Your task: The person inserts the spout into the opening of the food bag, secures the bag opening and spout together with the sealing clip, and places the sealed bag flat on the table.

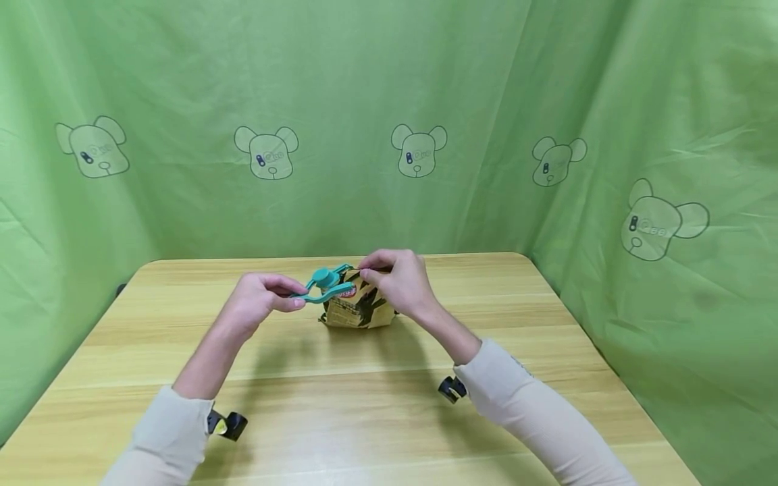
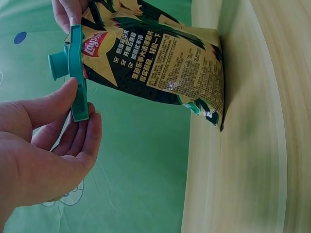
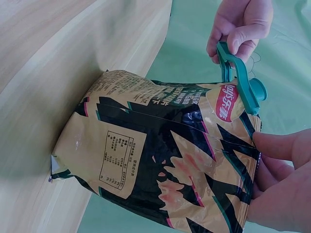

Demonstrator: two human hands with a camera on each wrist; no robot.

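A gold and black Lay's chip bag (image 1: 377, 315) stands upright on the table. My left hand (image 1: 263, 300) pinches one end of a teal bag clip (image 1: 333, 293) with a round capped spout. In the right wrist view the clip (image 3: 249, 92) is spread, its two arms near the bag's top corner beside the red logo. My right hand (image 1: 402, 282) grips the bag's top edge between thumb and fingers. From the left wrist camera, the clip (image 2: 77, 63) lies across the top of the bag (image 2: 165, 58); whether its arms enclose the edge is hard to tell.
The bag rests toward the back of a light wooden table (image 1: 340, 418). Green curtains (image 1: 340, 202) printed with bear outlines hang behind and at the sides. A small dark object (image 1: 120, 289) shows at the table's left edge.
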